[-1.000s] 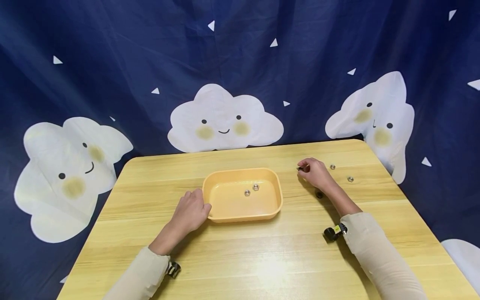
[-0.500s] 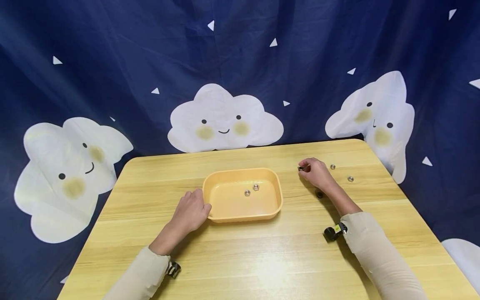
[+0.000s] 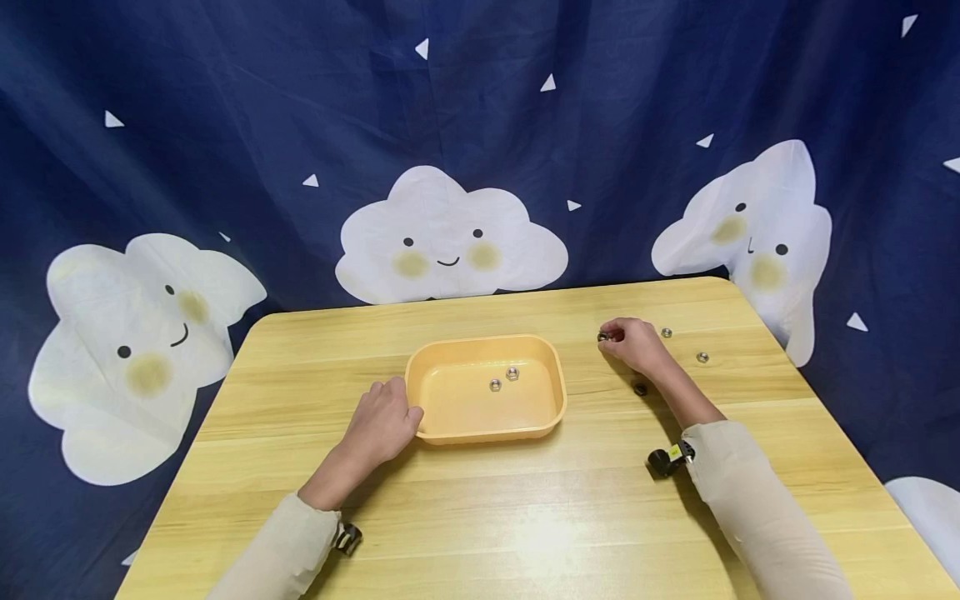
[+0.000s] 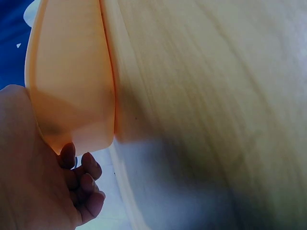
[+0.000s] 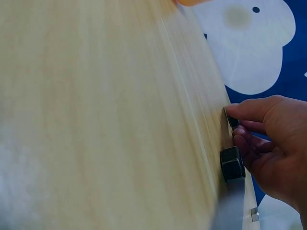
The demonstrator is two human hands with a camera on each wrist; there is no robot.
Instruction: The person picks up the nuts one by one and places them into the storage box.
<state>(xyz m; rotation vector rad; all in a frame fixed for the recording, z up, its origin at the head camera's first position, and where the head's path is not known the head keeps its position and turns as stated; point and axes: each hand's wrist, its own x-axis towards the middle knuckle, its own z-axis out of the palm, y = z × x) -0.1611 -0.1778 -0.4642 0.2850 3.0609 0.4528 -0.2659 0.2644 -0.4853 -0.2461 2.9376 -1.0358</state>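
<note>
My left hand grips the left end of a yellow-orange plastic tray; in the left wrist view the tray wall rises beside the curled fingers. Two silver hex nuts, one just nearer than the other, lie inside the tray. Right of the tray, my right hand pinches a dark hex nut between thumb and fingertips, low over the table. The right wrist view shows this pinched nut partly covered by the fingers. Another dark nut sits on the table under the hand.
Two silver nuts, one behind the right hand and one farther right, lie on the wood-grain table. A blue curtain with white clouds hangs along the table's back edge.
My right hand has shifted very slightly right, and a little more of the nut at its fingertips shows. The left hand and the tray have stayed in place.
</note>
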